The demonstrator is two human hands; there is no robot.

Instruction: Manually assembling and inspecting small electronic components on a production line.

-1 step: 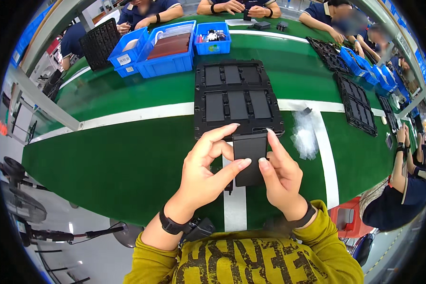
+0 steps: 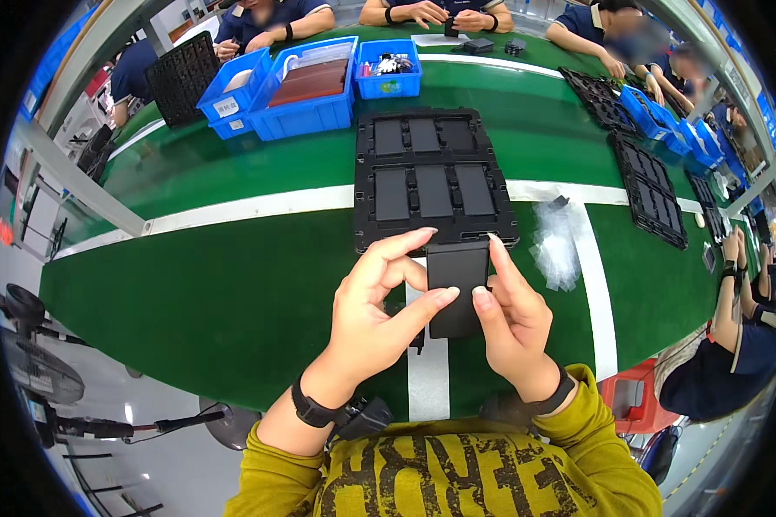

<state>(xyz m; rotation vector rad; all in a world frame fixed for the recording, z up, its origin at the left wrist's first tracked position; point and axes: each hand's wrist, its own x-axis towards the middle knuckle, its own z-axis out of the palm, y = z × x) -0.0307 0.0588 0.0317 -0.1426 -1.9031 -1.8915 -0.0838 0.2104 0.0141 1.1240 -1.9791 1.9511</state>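
Observation:
Between my two hands is a flat black rectangular piece (image 2: 455,297), held upright above the table's near side. My left hand (image 2: 384,297) grips its left edge, thumb on the face and index finger at the top corner. My right hand (image 2: 517,323) does the same along the right edge. Just beyond my fingertips lies a black tray (image 2: 366,228) with several dark rectangular pieces (image 2: 434,191) in its compartments. A small dark item under the held piece is mostly hidden.
To the tray's right lies a pile of clear plastic film pieces (image 2: 556,250). Blue bins (image 2: 306,121) stand at the far left, one with brown sheets. Another black tray (image 2: 647,189) lies to the right. Co-workers (image 2: 435,15) sit around the green table (image 2: 190,302).

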